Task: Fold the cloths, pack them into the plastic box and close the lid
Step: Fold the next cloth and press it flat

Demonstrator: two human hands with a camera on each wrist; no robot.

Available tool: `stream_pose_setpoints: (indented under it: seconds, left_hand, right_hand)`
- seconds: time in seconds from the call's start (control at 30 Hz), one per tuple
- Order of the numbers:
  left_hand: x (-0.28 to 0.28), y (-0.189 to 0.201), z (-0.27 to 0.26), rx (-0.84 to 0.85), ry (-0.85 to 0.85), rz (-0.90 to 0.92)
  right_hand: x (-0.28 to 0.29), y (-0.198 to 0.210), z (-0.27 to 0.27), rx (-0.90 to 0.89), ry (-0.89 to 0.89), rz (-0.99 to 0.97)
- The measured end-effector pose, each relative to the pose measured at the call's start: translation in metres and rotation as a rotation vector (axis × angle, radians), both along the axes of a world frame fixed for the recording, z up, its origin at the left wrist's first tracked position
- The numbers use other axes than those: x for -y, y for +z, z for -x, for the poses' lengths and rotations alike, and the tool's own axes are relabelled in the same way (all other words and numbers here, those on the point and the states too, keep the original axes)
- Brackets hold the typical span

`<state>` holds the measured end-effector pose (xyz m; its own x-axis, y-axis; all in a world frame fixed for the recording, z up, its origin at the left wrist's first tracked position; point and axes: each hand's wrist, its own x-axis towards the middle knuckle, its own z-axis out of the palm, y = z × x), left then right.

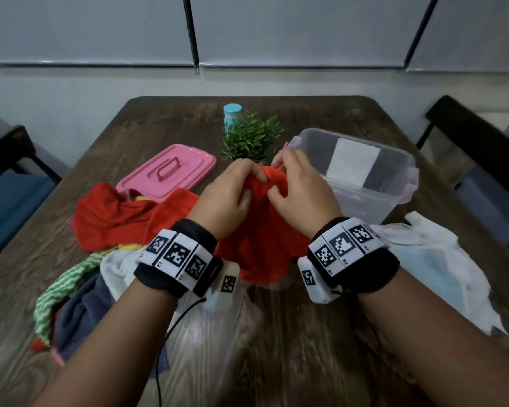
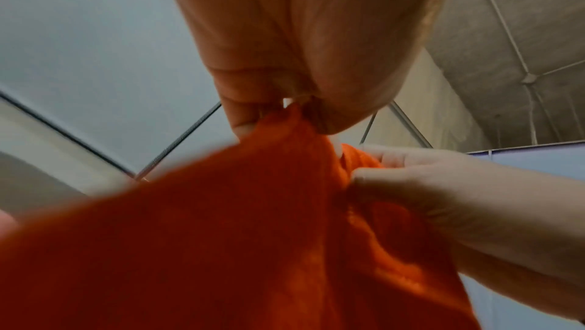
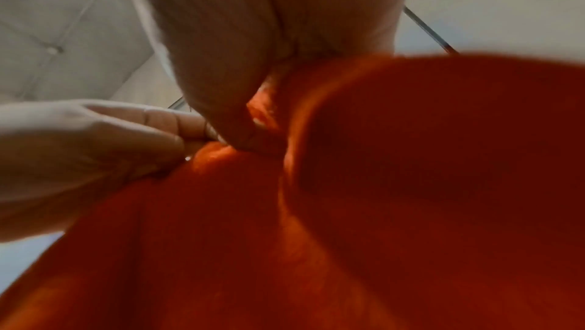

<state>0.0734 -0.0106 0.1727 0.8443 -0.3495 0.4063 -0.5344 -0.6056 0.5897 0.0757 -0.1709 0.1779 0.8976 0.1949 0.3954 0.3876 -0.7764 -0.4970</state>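
Early in the folding step: left hand and right hand close together, fingers pinching the top edge of the red cloth, raised above the surface. Next, probably: spreading the edge out to find corners. Plastic box open just right, holding no cloths; pink lid lying left.

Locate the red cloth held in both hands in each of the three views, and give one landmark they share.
Head: red cloth at centre, hanging from left hand and right hand, which pinch its top edge.
Left wrist: fills the lower half, pinched near the centre.
Right wrist: fills the lower and right part.
Shared landmark: the two hands pinching the cloth's top edge close together.
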Motion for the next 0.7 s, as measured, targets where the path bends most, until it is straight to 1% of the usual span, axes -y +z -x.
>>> stream_pose_setpoints:
  seconds: [0.07,0.13,0.2,0.27,0.37,0.47,0.53,0.6,0.63,0.7]
  left_hand:
    - [0.013,-0.002,0.005,-0.016,-0.057,0.017]
    - [0.022,-0.003,0.009,-0.009,-0.088,0.039]
    - [0.023,-0.004,0.013,-0.041,-0.100,0.021]
    - [0.018,-0.006,0.017,-0.074,-0.097,-0.064]
    - [0.002,-0.012,0.022,-0.036,-0.063,-0.220]
    - [-0.022,-0.019,0.027,-0.030,0.064,-0.293]
    - [-0.036,-0.019,0.029,-0.035,0.133,-0.274]
    - [-0.046,-0.016,0.032,-0.037,0.164,-0.199]
    - [-0.048,-0.013,0.032,-0.039,0.182,-0.131]
    - [-0.052,-0.008,0.033,-0.048,0.229,0.056]
  right_hand:
    - [0.007,-0.001,0.008,0.023,-0.034,0.070]
    - [0.016,0.000,0.015,-0.023,-0.067,0.108]
    - [0.025,-0.003,0.018,-0.077,-0.113,0.127]
    - [0.032,-0.007,0.022,-0.105,-0.154,0.123]
    - [0.044,-0.011,0.025,-0.097,-0.205,0.124]
    - [0.062,-0.011,0.026,-0.074,-0.264,0.157]
    - [0.073,-0.009,0.024,-0.055,-0.294,0.203]
    - [0.082,-0.008,0.023,-0.014,-0.319,0.209]
    - [0.085,-0.006,0.023,0.019,-0.320,0.159]
    - [0.090,-0.001,0.026,0.109,-0.266,-0.055]
